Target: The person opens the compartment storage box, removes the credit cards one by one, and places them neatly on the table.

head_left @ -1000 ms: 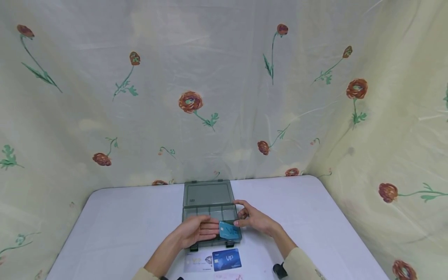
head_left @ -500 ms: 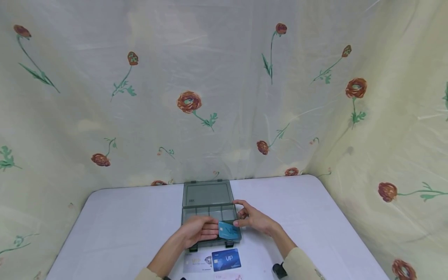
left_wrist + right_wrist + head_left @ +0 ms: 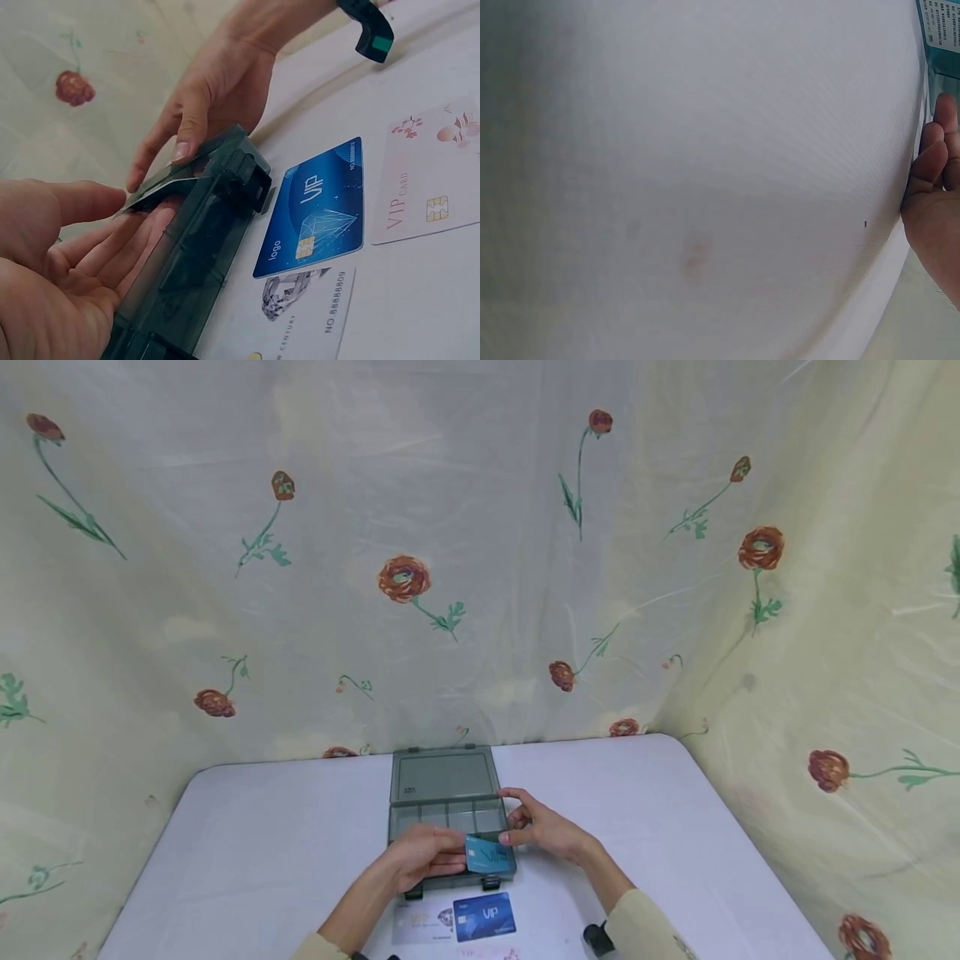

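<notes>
A teal VIP card point(image 3: 489, 855) stands tilted over the front part of a clear grey-green divided box point(image 3: 444, 882) with its lid raised. My left hand point(image 3: 424, 853) pinches the card's left edge, thumb on top and fingers beneath, as the left wrist view shows. At the box's right side, my right hand point(image 3: 546, 833) grips the wall. Its thumb tip lies at the card's right corner, and the index finger reaches the hinge corner. The right wrist view catches only part of my right hand point(image 3: 936, 161) beside the box.
In front of the box lie a blue VIP card point(image 3: 484, 917), a white card with a diamond print point(image 3: 422, 923), and a pale pink VIP card point(image 3: 427, 176). The box's latches point(image 3: 491, 883) face me. A floral curtain point(image 3: 480, 568) hangs behind the white table point(image 3: 285, 827).
My left thumb has come down from its raised position onto the teal card's edge, and the card has shifted slightly left. My right hand has stayed at the box.
</notes>
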